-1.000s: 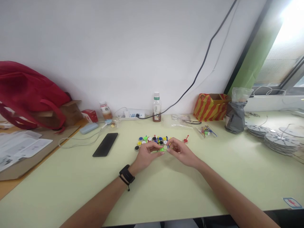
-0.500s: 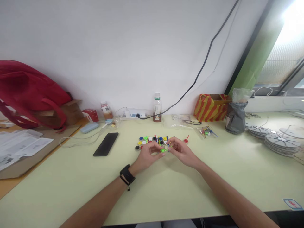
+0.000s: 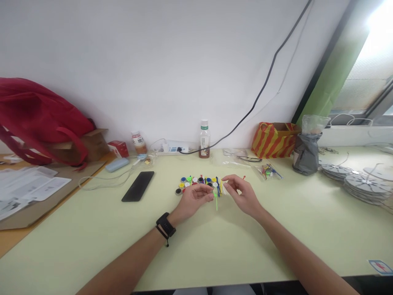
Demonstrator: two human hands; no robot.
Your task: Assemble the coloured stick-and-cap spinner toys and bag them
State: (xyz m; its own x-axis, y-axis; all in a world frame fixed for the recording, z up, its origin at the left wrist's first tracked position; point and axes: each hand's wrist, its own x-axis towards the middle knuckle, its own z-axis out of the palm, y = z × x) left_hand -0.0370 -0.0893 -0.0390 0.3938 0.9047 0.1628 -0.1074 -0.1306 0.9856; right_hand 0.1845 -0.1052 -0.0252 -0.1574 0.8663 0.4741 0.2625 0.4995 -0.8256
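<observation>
My left hand pinches a bright green plastic stick piece, which hangs down from the thumb and fingertips. My right hand is just to the right, its thumb and index finger slightly apart beside thin white sticks. Blue sticks stand close by, between the two hands. Behind my left hand is a group of small round pieces in several colours, among them a black disc and a green one; part of the group is hidden by the fingers.
A black phone lies to the left. Near the wall are a drink bottle, a power strip and a striped bag. A plastic packet of coloured pieces and stacked grey discs are on the right.
My right hand has drawn away to the right from my left hand, uncovering white and blue sticks. The green stick piece has swung from sideways to hanging down in my left fingers.
</observation>
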